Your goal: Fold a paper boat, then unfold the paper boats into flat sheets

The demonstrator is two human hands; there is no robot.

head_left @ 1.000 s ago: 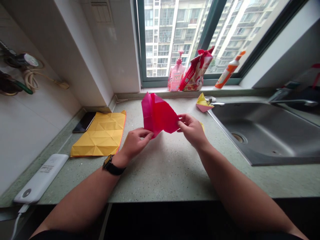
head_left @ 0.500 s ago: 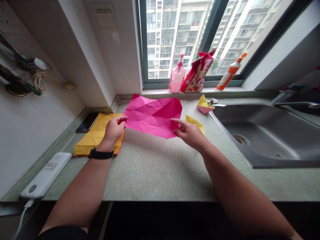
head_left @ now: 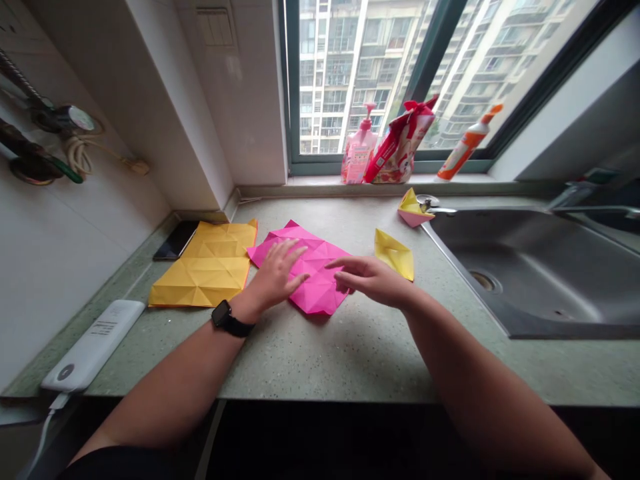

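A creased sheet of pink paper (head_left: 320,252) lies on the speckled counter (head_left: 320,360), turned so that one corner points toward me. My left hand (head_left: 280,275) is over its left part, fingers spread; whether the palm touches the paper I cannot tell. At the sheet's right edge is my right hand (head_left: 367,277), its fingers stretched out and slightly apart, gripping nothing. Creased orange-yellow paper (head_left: 200,267) lies flat to the left of the pink sheet. Just beyond my right hand sits a folded yellow paper piece (head_left: 395,253).
A yellow and pink folded paper piece (head_left: 415,212) stands by the metal sink (head_left: 550,267). A phone (head_left: 176,240) and a white power bank (head_left: 95,347) with a cable lie left. A pump bottle (head_left: 359,153), a red bag (head_left: 400,147) and an orange-white bottle (head_left: 467,147) line the windowsill.
The pink paper has come down from between my hands onto the counter and turned. Both hands have let go of it; my left hand has moved right and spread over it.
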